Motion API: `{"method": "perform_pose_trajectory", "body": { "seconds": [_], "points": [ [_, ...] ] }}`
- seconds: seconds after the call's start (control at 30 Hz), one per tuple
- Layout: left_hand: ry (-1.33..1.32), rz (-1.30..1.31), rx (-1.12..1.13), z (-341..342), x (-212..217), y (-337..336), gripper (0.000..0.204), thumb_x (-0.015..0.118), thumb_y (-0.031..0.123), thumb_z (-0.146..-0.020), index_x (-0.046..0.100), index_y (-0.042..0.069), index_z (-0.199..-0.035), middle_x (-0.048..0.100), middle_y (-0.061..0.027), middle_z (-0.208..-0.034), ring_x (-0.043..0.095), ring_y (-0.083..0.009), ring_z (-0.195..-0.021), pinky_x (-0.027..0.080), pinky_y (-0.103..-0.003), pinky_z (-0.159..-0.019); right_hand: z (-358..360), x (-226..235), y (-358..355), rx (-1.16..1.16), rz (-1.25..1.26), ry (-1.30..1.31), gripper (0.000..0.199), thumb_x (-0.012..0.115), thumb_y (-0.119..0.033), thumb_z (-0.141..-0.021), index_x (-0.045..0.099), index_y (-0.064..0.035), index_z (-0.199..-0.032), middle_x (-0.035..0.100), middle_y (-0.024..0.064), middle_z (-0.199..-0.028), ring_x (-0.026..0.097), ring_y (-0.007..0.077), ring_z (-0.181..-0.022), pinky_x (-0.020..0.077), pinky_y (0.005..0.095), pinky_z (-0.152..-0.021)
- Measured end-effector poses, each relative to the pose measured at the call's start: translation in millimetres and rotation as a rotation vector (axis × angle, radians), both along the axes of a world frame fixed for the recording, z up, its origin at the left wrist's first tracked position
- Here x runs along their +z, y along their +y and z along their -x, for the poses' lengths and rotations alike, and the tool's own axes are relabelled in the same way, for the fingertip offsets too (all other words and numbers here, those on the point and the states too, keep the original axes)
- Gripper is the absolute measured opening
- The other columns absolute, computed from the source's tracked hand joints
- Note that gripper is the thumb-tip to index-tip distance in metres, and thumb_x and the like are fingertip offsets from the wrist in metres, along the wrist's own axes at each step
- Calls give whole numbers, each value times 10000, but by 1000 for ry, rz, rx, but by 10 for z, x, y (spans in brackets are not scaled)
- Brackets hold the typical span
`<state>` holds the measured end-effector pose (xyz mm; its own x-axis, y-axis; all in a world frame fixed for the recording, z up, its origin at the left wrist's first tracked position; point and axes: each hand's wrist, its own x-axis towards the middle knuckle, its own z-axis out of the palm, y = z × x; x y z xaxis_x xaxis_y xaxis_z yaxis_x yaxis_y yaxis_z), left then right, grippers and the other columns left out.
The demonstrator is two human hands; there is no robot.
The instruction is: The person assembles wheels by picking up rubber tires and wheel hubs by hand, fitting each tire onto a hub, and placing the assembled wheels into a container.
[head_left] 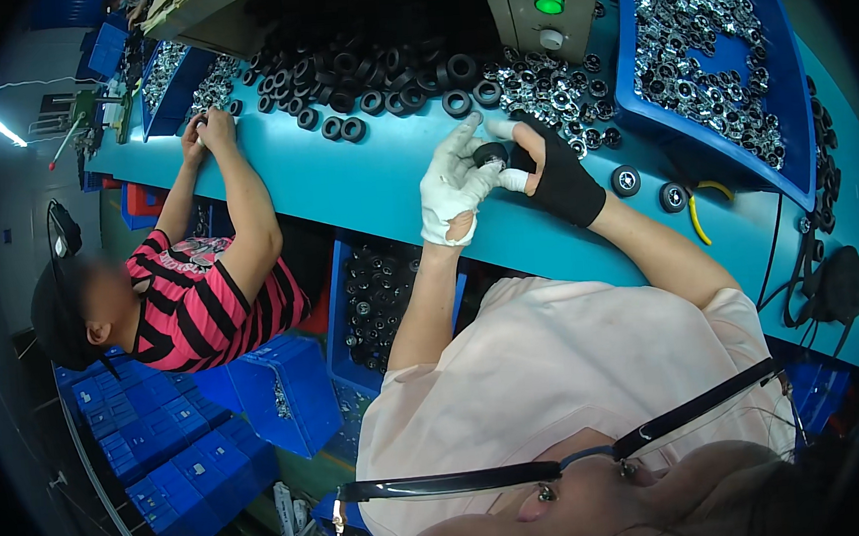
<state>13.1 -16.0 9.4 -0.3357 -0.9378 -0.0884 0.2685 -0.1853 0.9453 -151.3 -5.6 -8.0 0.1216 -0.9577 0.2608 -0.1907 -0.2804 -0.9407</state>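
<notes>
I am holding a small round black rubber wheel with a metal hub (490,153) between both hands, just above the teal bench (363,178), and judging by the grip, the step is seating or checking the hub, so I am keeping the part square between the fingertips and pressing evenly rather than twisting it at an angle. My left hand (452,185), in a white fabric glove, is curling in from the left with fingers partly closed, the fingertips touching the wheel's near side. My right hand (549,165), in a black fingerless glove with white-taped fingertips, is pinching the wheel from the right; both hands are together, clamped on that one part. Just beyond them a loose heap of black rubber rings (366,78) is spreading over the bench, and beside it a scatter of shiny metal bearing hubs (547,90) is lying. A blue plastic bin of the same metal hubs (708,44) is sitting to the right, with two finished wheels (649,189) near its edge. To the left a co-worker in a pink-and-black striped shirt (203,304) is working with both hands at the bench.
</notes>
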Motion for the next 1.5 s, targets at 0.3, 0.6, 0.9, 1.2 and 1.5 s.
{"method": "perform_pose_trajectory", "body": {
  "seconds": [0.3,0.6,0.9,1.2,1.5],
  "points": [
    [-237,236,-98,-84,-114,-6,347,651,-32,-806,535,-78,-1129,599,-172,-1088,602,-205,-965,494,-310,-860,56,76,6,122,-59,150,265,705,-140,-762,536,14,-895,584,169,-799,602,291,-695,455,359,-611],
    [-398,177,21,56,-97,-19,221,628,19,-857,536,-96,-1021,639,-172,-1006,639,-178,-847,544,-284,-735,13,-49,-28,96,-74,47,215,666,-72,-756,518,8,-890,582,172,-805,601,314,-725,458,356,-634],
    [-206,61,79,25,-49,80,180,569,36,-903,542,-93,-1026,630,-138,-947,622,-156,-792,537,-265,-709,-29,75,-12,113,-86,146,253,652,-126,-791,487,5,-933,576,186,-787,594,341,-721,450,387,-628],
    [-211,31,240,85,-109,116,151,583,47,-898,569,-84,-970,628,-110,-847,608,-121,-649,520,-244,-607,-68,-57,-53,132,-43,122,228,629,-113,-793,468,10,-896,561,193,-755,565,331,-652,430,389,-590],
    [-262,50,200,-9,-125,75,216,537,140,-943,586,-70,-963,616,-63,-786,580,-98,-628,486,-207,-568,-54,104,-24,139,-228,1,222,650,-173,-824,578,30,-880,601,172,-779,598,226,-699,449,332,-631]
  ]
}}
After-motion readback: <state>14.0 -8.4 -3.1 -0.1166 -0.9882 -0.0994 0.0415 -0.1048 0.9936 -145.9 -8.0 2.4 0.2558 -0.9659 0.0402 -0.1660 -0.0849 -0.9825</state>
